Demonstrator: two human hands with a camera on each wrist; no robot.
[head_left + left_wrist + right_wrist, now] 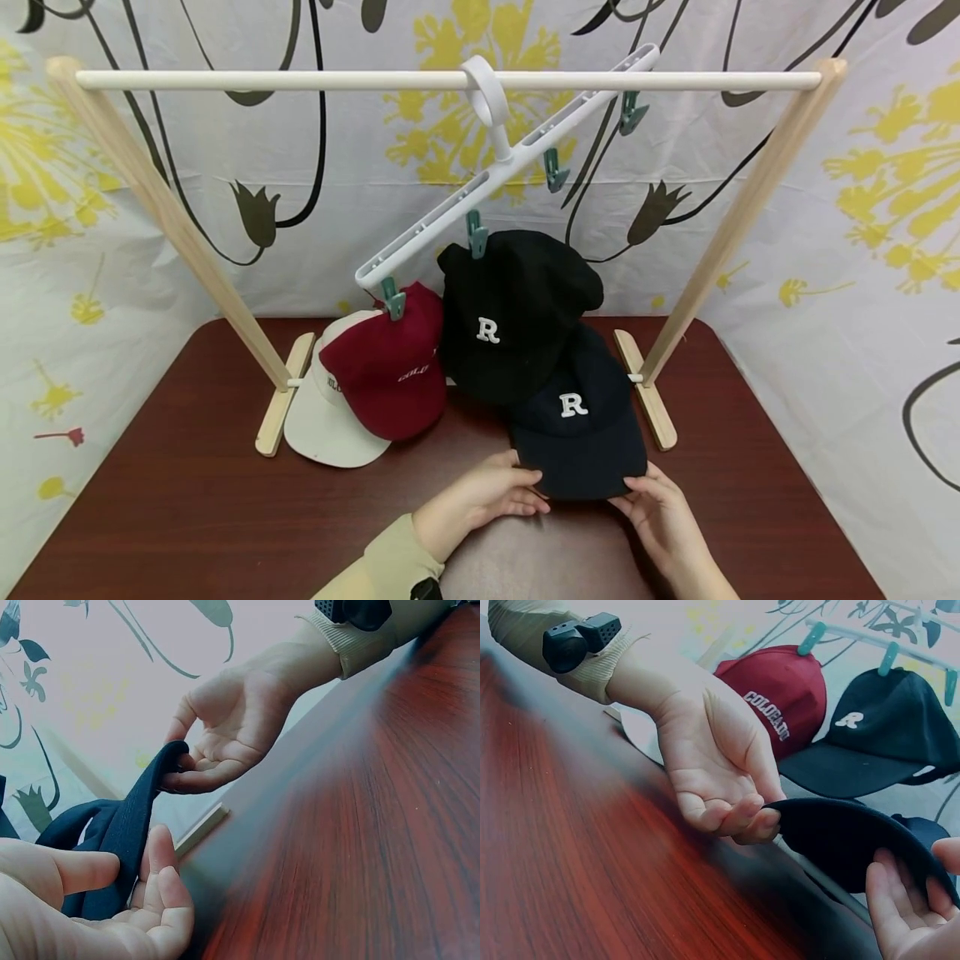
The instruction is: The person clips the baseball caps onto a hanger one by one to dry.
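Observation:
A navy cap (581, 454) with a white letter R is held by its brim between both hands. My left hand (495, 492) pinches the left side of the brim, thumb on top and fingers beneath. At the brim's right side my right hand (663, 517) pinches in the same way. Just behind, a black cap (517, 292) with a white R hangs from a green clip (477, 235) and overlaps the navy cap's crown. A maroon cap (390, 367) hangs from another clip (393, 300), in front of a white cap (330, 429).
A white clip hanger (450, 212) hangs slanted from the white rod (285, 81) of a wooden stand. Its clips (555, 171) toward the back right hold nothing. The stand's legs (742, 225) rise at both sides of the dark red table (187, 500). A patterned cloth (360, 158) covers the wall behind.

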